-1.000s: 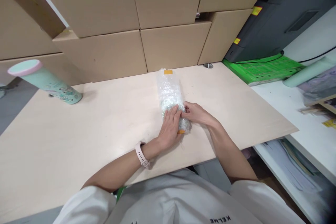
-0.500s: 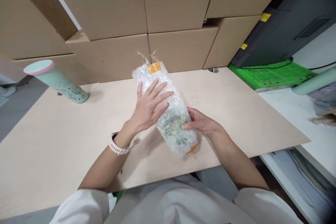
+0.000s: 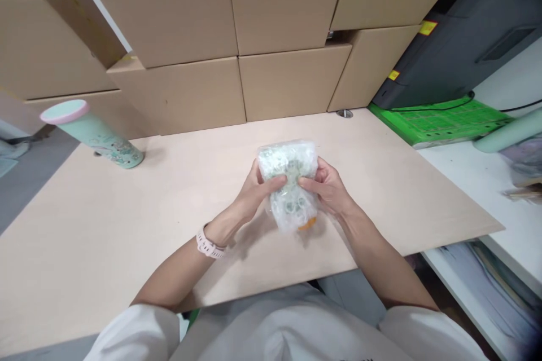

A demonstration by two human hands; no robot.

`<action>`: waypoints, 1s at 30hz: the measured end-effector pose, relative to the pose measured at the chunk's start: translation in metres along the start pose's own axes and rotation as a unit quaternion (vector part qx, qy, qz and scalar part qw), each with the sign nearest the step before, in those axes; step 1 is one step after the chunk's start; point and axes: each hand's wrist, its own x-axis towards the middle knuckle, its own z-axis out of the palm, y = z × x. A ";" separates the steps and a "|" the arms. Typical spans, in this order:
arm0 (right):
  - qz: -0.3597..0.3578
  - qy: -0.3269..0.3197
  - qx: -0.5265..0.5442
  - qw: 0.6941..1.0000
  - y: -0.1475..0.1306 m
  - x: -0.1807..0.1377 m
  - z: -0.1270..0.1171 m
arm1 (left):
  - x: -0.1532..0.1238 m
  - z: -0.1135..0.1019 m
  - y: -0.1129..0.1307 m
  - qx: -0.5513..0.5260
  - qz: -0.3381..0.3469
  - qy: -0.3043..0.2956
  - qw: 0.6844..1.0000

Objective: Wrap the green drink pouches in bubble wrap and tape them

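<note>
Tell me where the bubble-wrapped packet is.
In the head view, the bubble-wrapped packet is slightly right of centre, held between the left-hand grip and right-hand grip, over the tabletop.

Bubble-wrap package (image 3: 293, 196): clear, crinkled, shiny; roughly rectangular, blunt far edge, narrower near end. Green patterned bits show through, contents blurred. Orange tape (image 3: 307, 224) at near right corner. Gripped by its sides between left hand (image 3: 254, 192) and right hand (image 3: 331, 188), thumbs on top, over tabletop (image 3: 178, 197); contact below unclear.
</note>
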 end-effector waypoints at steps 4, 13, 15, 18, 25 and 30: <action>-0.130 0.146 -0.249 0.949 0.006 0.005 -0.005 | 0.011 -0.009 -0.023 -0.028 -0.075 0.087 0.993; -0.158 -0.090 -0.588 0.788 0.025 0.002 0.010 | 0.011 -0.019 -0.046 0.402 0.176 0.103 0.892; -0.141 -0.107 -0.618 0.766 0.031 0.003 0.011 | 0.010 -0.019 -0.048 0.499 0.179 0.053 0.846; -0.128 -0.122 -0.642 0.746 0.033 0.005 0.011 | 0.010 -0.022 -0.053 0.583 0.142 0.019 0.800; -0.111 -0.126 -0.645 0.746 0.035 0.009 0.015 | 0.012 -0.026 -0.056 0.641 0.118 0.002 0.758; -0.149 0.038 -0.581 0.800 0.028 0.010 0.012 | -0.001 -0.034 -0.044 0.556 0.128 0.098 0.815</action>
